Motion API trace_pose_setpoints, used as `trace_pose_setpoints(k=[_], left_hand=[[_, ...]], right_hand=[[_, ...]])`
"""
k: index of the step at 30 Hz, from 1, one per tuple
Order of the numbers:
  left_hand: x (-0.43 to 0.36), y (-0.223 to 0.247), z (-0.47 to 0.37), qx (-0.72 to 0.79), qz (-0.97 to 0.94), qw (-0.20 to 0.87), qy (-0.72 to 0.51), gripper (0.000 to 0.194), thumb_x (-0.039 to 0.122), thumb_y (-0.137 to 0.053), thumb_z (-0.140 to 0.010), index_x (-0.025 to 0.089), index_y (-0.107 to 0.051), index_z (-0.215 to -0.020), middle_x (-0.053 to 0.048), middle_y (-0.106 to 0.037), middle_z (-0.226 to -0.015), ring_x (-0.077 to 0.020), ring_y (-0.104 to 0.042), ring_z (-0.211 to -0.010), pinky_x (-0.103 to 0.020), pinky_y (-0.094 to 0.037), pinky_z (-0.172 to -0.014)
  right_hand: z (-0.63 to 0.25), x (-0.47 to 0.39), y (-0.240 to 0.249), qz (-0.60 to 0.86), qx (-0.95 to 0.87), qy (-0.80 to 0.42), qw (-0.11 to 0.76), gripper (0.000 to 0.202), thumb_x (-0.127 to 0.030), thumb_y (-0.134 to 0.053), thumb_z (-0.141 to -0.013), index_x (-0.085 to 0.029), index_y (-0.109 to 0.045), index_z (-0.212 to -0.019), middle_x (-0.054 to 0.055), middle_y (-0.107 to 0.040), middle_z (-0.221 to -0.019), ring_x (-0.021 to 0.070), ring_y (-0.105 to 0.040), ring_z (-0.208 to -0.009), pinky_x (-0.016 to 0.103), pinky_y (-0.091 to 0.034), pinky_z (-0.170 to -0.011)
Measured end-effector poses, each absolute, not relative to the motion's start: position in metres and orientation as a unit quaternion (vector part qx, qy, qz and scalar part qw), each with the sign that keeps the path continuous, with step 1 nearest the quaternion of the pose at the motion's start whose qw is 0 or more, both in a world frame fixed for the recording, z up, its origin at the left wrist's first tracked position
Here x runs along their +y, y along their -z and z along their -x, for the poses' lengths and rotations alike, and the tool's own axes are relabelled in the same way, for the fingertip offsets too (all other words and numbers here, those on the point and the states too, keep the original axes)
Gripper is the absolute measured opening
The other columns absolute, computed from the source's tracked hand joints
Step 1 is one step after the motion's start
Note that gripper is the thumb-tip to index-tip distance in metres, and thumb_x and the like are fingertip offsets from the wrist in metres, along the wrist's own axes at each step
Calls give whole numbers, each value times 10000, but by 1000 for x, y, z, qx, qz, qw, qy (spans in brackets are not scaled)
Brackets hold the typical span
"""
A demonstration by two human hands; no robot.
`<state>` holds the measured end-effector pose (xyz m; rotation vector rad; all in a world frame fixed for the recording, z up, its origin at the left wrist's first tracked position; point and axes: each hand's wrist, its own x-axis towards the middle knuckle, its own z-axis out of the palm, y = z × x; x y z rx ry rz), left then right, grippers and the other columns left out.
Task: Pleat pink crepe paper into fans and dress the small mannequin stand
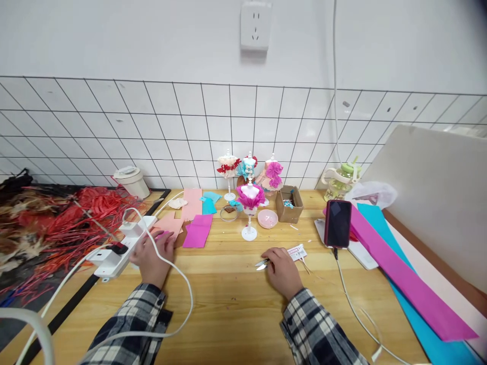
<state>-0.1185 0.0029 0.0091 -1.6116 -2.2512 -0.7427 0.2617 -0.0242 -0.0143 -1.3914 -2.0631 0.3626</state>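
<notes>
Scissors, pink bowl, cable crossing left hand

On my desk, scissors lie before the front mannequin; the bowl and box sit to its right, the power strip well left, the phone well right.

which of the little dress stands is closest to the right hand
The front dress stand, white with a magenta ruffle; the cream, blue and peach ones stand farther back.
</notes>
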Motion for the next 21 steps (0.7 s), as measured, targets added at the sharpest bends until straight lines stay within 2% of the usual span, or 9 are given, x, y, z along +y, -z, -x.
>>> trace_pose_setpoints(k=[3, 6, 8, 13, 15, 18, 21], left_hand=[[13, -5, 109, -714, 654, 147, 204, 348, 431, -526, -844, 246, -700, -1083, -107, -595, -1302, -347, -439, -1196, -545, -226, -990], [20, 2, 108, -673, 708, 115, 178, 291, 442, -544, -836, 273, -731, -983, -77, -683, -1177, -329, -492, -1162, -565, -162, -1027], [21, 5, 111, -668, 712, 99, 195, 280, 414, -509, -862, 265, -741, -912, -72, -719, -1096, -315, -529, -1127, -566, -153, -1034], [12, 4, 117, -674, 680, 91, 275, 289, 382, -482, -869, 257, -739, -912, -78, -742, -1013, -310, -576, -1073, -555, -205, -1028], [8, 3, 117, -683, 653, 80, 317, 308, 408, -473, -869, 228, -723, -866, -89, -737, -936, -302, -603, -1005, -530, -283, -996], [3, 2, 116, -703, 577, 12, 416, 345, 450, -433, -880, 190, -659, -877, -70, -680, -798, -249, -618, -816, -406, -446, -819], [1, 2, 117, -676, 488, -76, 547, 354, 477, -418, -888, 190, -606, -975, -41, -638, -803, -214, -601, -792, -358, -482, -774]], right_hand=[[-262, -25, 17, 529, -787, -139, 285, 426, -3, -476, -656, -208, -662, -980, 53, -636, -986, 231, -499, -982, 358, -382, -893], [-263, -24, 18, 533, -789, -145, 269, 472, 9, -474, -606, -221, -666, -971, 43, -639, -985, 227, -500, -991, 350, -374, -891], [-263, -24, 19, 539, -785, -146, 268, 462, 5, -475, -611, -223, -668, -964, 41, -640, -990, 225, -501, -996, 348, -369, -893], [-261, -23, 19, 551, -778, -140, 267, 410, -17, -479, -660, -228, -673, -954, 44, -640, -989, 222, -501, -1002, 348, -361, -886], [-260, -24, 19, 553, -776, -140, 268, 398, -22, -481, -673, -227, -674, -954, 45, -640, -989, 222, -502, -1000, 347, -361, -883], [-260, -24, 19, 553, -776, -138, 272, 395, -20, -483, -675, -223, -675, -954, 43, -640, -995, 218, -504, -997, 346, -362, -887], [-261, -24, 20, 551, -779, -133, 269, 396, -17, -482, -681, -228, -678, -954, 42, -641, -994, 217, -506, -997, 348, -368, -894]])
